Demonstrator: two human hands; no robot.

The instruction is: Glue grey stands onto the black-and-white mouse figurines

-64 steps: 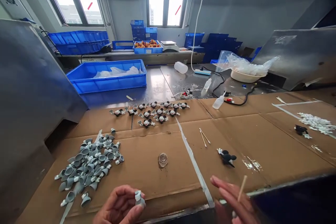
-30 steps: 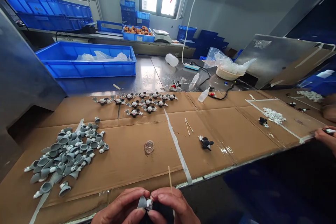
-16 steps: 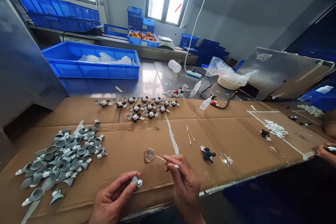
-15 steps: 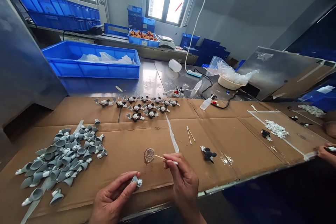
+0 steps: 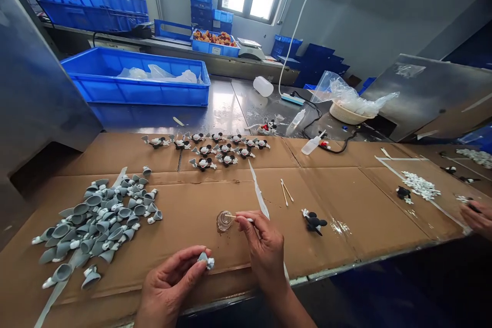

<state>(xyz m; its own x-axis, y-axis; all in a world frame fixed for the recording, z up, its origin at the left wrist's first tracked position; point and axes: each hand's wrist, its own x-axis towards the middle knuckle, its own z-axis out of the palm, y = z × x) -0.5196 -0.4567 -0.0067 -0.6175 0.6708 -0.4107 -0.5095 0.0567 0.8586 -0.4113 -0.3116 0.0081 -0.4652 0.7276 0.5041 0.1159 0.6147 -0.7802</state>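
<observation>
Between thumb and fingertips, my left hand [image 5: 175, 281] pinches a small grey cone-shaped piece with a white hand-like end [image 5: 206, 260]. My right hand [image 5: 265, 248] is closed on a cotton swab [image 5: 230, 216]; its far tip is at a small round puddle of clear liquid or a clear dish [image 5: 224, 221] on the cardboard. Two more cotton swabs [image 5: 285, 192] lie beyond my right hand. A black mouse figure with a white hand [image 5: 314, 222] rests to the right. Many similar grey cone pieces [image 5: 105, 215] are heaped at the left.
Rows of black-and-white mouse figures [image 5: 207, 149] lie at the back of the cardboard [image 5: 192, 197]. Behind are a squeeze bottle [image 5: 313, 143], a blue bin [image 5: 146, 92] and a basket with plastic bags [image 5: 351, 111]. Small white pieces [image 5: 420, 186] and another person's hand [image 5: 478, 219] are at right.
My right hand has brought the cotton swab closer over the round puddle or dish. The left hand keeps the grey piece. The camera view has shifted slightly, and the other person's hand has moved.
</observation>
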